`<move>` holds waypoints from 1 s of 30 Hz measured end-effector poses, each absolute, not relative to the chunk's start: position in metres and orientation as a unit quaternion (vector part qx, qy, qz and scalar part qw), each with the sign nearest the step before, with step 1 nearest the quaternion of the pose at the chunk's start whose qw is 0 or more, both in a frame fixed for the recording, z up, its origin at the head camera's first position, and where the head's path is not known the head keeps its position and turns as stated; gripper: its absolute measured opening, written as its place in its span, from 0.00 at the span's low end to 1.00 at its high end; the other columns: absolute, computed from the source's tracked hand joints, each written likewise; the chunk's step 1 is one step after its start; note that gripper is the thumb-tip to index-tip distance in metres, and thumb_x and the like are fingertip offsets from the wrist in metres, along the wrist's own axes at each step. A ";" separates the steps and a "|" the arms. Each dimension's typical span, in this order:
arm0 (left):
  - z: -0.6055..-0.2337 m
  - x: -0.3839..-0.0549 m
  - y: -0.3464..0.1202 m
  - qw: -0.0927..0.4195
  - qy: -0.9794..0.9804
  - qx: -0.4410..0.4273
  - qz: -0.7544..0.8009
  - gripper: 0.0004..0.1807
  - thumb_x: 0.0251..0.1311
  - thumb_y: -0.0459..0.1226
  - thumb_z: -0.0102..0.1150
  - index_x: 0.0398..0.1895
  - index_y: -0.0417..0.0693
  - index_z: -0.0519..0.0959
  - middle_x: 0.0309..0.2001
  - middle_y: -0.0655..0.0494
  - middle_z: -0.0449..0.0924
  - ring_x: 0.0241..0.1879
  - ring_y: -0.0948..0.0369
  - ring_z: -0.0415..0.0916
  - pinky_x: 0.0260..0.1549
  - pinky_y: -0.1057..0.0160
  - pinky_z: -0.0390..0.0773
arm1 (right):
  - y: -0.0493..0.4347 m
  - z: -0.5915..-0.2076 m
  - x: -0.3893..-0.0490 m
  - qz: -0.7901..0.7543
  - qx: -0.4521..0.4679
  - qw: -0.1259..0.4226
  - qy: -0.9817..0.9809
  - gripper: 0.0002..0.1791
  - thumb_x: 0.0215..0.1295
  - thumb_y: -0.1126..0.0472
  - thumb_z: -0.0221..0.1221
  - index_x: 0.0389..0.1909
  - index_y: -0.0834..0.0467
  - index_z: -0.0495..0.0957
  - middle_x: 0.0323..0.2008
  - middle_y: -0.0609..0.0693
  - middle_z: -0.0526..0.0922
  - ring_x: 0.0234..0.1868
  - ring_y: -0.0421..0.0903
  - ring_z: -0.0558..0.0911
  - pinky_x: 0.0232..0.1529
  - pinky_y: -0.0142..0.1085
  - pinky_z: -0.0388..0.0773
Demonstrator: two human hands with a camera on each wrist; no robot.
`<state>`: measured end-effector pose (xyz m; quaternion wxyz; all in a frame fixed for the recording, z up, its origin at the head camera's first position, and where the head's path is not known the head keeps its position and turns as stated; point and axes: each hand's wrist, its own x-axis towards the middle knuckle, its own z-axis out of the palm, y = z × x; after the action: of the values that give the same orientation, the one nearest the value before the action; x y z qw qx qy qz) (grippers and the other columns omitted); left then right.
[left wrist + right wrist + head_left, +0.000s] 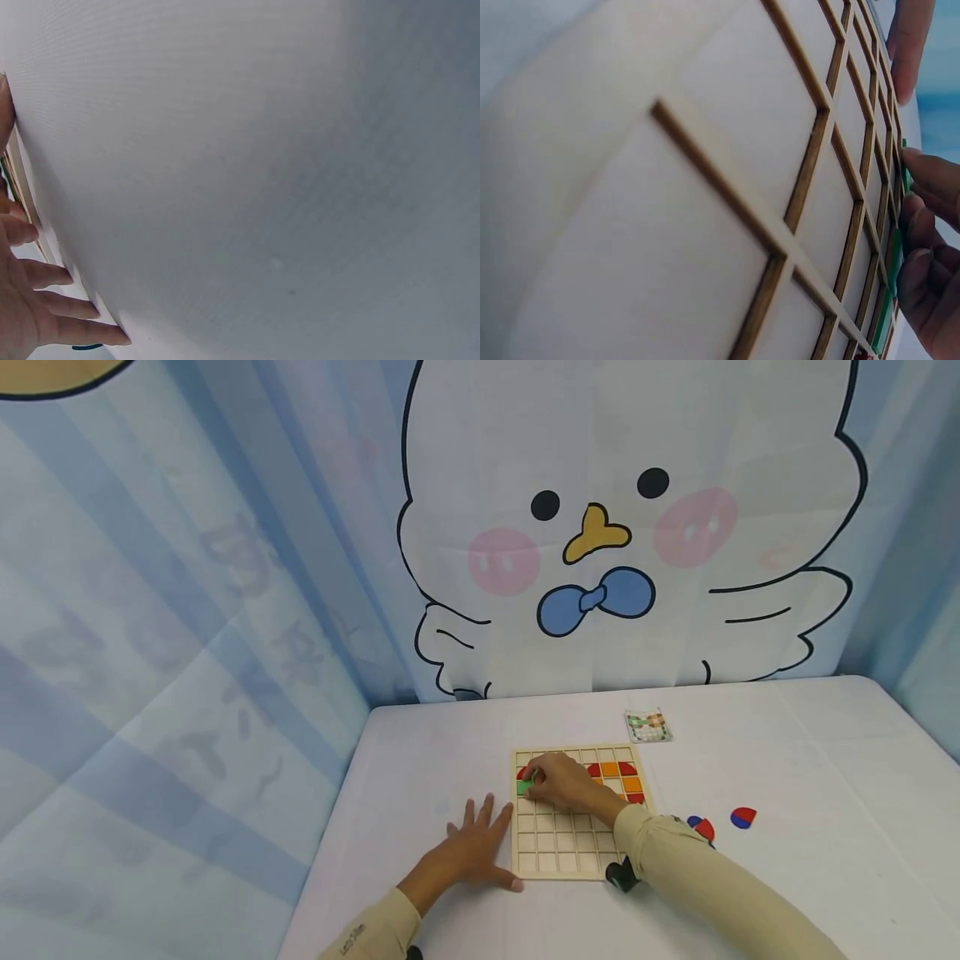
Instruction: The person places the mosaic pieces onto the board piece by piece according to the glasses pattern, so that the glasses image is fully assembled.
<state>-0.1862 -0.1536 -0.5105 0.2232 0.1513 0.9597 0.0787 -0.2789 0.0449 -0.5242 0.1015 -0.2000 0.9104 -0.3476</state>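
Note:
A wooden grid board (558, 865) lies on the table, with red, orange and green pieces in its far rows. My right hand (561, 779) reaches over its far left part and pinches a small green piece (905, 180) between thumb and fingertip. Below those fingers, another green piece (883, 324) sits in the grid. One green tile (523, 787) shows at the board's left side, just under the right fingertips. My left hand (474, 852) rests with fingers spread beside the board's left edge, holding nothing. The right hand hides several cells.
Right of the board lie a red-and-blue piece (743, 817) and more such pieces (703, 830), partly behind the right sleeve. A small patterned card (648, 726) lies beyond the board's far right corner. A printed curtain (600, 660) hangs behind the table.

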 end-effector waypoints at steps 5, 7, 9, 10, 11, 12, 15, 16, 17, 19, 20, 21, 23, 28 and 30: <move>-0.507 -0.186 -0.153 0.227 0.959 0.149 0.078 0.65 0.42 0.67 0.72 0.81 0.55 0.51 0.81 0.41 0.42 0.77 0.32 0.41 0.62 0.25 0.60 | 0.045 -0.523 -0.281 -0.351 -0.198 0.111 0.908 0.09 0.58 0.57 0.72 0.39 0.52 0.86 0.26 0.42 0.79 0.28 0.41 0.75 0.32 0.35 0.71; -0.506 -0.185 -0.152 0.228 0.959 0.147 0.078 0.65 0.42 0.66 0.72 0.81 0.55 0.51 0.81 0.41 0.42 0.77 0.33 0.41 0.63 0.25 0.60 | 0.044 -0.524 -0.282 -0.349 -0.197 0.114 0.909 0.08 0.59 0.57 0.72 0.39 0.51 0.86 0.27 0.42 0.80 0.29 0.41 0.75 0.33 0.35 0.72; -0.506 -0.185 -0.152 0.227 0.960 0.146 0.079 0.65 0.42 0.66 0.73 0.81 0.54 0.51 0.81 0.41 0.42 0.77 0.32 0.41 0.62 0.25 0.60 | 0.043 -0.525 -0.283 -0.343 -0.197 0.115 0.911 0.08 0.59 0.57 0.71 0.39 0.50 0.86 0.26 0.42 0.80 0.29 0.40 0.75 0.34 0.35 0.72; -0.507 -0.185 -0.152 0.226 0.960 0.146 0.079 0.65 0.42 0.66 0.73 0.81 0.54 0.51 0.81 0.40 0.42 0.77 0.32 0.41 0.62 0.25 0.60 | 0.043 -0.525 -0.284 -0.341 -0.198 0.114 0.912 0.07 0.59 0.57 0.71 0.38 0.50 0.86 0.26 0.42 0.80 0.29 0.40 0.75 0.34 0.35 0.72; -0.507 -0.185 -0.152 0.224 0.960 0.146 0.078 0.65 0.42 0.66 0.73 0.81 0.54 0.51 0.81 0.40 0.42 0.77 0.32 0.41 0.62 0.25 0.60 | 0.043 -0.525 -0.284 -0.339 -0.200 0.112 0.912 0.07 0.59 0.57 0.71 0.38 0.51 0.86 0.26 0.42 0.80 0.28 0.40 0.75 0.34 0.35 0.72; -0.508 -0.185 -0.152 0.223 0.961 0.147 0.077 0.65 0.42 0.67 0.73 0.81 0.54 0.51 0.81 0.40 0.43 0.77 0.32 0.41 0.62 0.25 0.60 | 0.042 -0.526 -0.284 -0.335 -0.203 0.108 0.914 0.07 0.59 0.57 0.71 0.38 0.51 0.86 0.26 0.41 0.80 0.28 0.40 0.75 0.33 0.35 0.72; -0.510 -0.186 -0.153 0.221 0.961 0.147 0.076 0.65 0.41 0.67 0.72 0.81 0.54 0.51 0.81 0.40 0.43 0.77 0.32 0.41 0.62 0.25 0.60 | 0.043 -0.526 -0.283 -0.324 -0.218 0.098 0.915 0.07 0.60 0.57 0.70 0.39 0.51 0.86 0.26 0.41 0.79 0.28 0.40 0.75 0.32 0.35 0.72; -0.510 -0.186 -0.153 0.221 0.961 0.147 0.076 0.65 0.41 0.67 0.72 0.81 0.55 0.51 0.81 0.40 0.43 0.77 0.32 0.41 0.62 0.25 0.60 | 0.044 -0.525 -0.282 -0.322 -0.224 0.092 0.915 0.07 0.61 0.58 0.70 0.40 0.52 0.86 0.27 0.41 0.80 0.28 0.39 0.75 0.33 0.35 0.72; -0.511 -0.186 -0.153 0.222 0.961 0.148 0.076 0.65 0.42 0.67 0.72 0.81 0.55 0.51 0.81 0.40 0.43 0.77 0.31 0.41 0.61 0.24 0.60 | 0.045 -0.524 -0.281 -0.321 -0.232 0.087 0.914 0.07 0.62 0.58 0.69 0.41 0.52 0.85 0.28 0.41 0.80 0.29 0.39 0.75 0.33 0.35 0.73; -0.512 -0.186 -0.154 0.222 0.961 0.148 0.077 0.65 0.42 0.67 0.72 0.81 0.55 0.51 0.81 0.40 0.43 0.77 0.31 0.41 0.61 0.24 0.60 | 0.048 -0.521 -0.279 -0.324 -0.247 0.082 0.910 0.07 0.64 0.58 0.66 0.42 0.52 0.84 0.31 0.41 0.81 0.31 0.39 0.75 0.36 0.35 0.74; -0.512 -0.187 -0.154 0.222 0.960 0.149 0.078 0.65 0.42 0.67 0.72 0.81 0.55 0.51 0.81 0.40 0.43 0.77 0.31 0.41 0.61 0.24 0.60 | 0.051 -0.519 -0.278 -0.326 -0.257 0.080 0.906 0.08 0.65 0.58 0.66 0.43 0.53 0.84 0.32 0.41 0.81 0.32 0.39 0.75 0.37 0.35 0.74; -0.512 -0.187 -0.154 0.222 0.960 0.148 0.079 0.65 0.42 0.67 0.72 0.81 0.55 0.51 0.81 0.39 0.43 0.77 0.31 0.41 0.61 0.24 0.60 | 0.055 -0.518 -0.278 -0.327 -0.269 0.076 0.903 0.08 0.66 0.58 0.65 0.44 0.53 0.84 0.33 0.42 0.82 0.32 0.39 0.75 0.37 0.35 0.74; -0.513 -0.187 -0.154 0.221 0.960 0.150 0.080 0.65 0.42 0.67 0.72 0.81 0.55 0.51 0.81 0.39 0.43 0.77 0.31 0.41 0.61 0.23 0.60 | 0.065 -0.515 -0.277 -0.339 -0.286 0.077 0.893 0.09 0.67 0.57 0.64 0.45 0.54 0.84 0.34 0.42 0.82 0.32 0.39 0.76 0.37 0.35 0.75; -0.514 -0.187 -0.153 0.219 0.961 0.149 0.078 0.65 0.41 0.67 0.72 0.81 0.55 0.51 0.81 0.40 0.43 0.77 0.31 0.41 0.61 0.24 0.60 | 0.103 -0.509 -0.276 -0.354 -0.315 0.091 0.876 0.12 0.69 0.56 0.63 0.48 0.56 0.83 0.36 0.43 0.83 0.34 0.37 0.77 0.36 0.32 0.76; -0.514 -0.187 -0.153 0.218 0.962 0.147 0.079 0.65 0.41 0.67 0.72 0.81 0.55 0.52 0.81 0.40 0.43 0.77 0.31 0.41 0.61 0.24 0.60 | 0.122 -0.505 -0.275 -0.351 -0.313 0.096 0.877 0.12 0.69 0.56 0.63 0.49 0.57 0.83 0.39 0.43 0.84 0.36 0.37 0.78 0.38 0.31 0.77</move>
<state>-0.1866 -0.1525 -0.5138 0.2180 0.1475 0.9615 0.0788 -0.2747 0.1216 -0.5052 0.0956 -0.3128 0.8773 -0.3513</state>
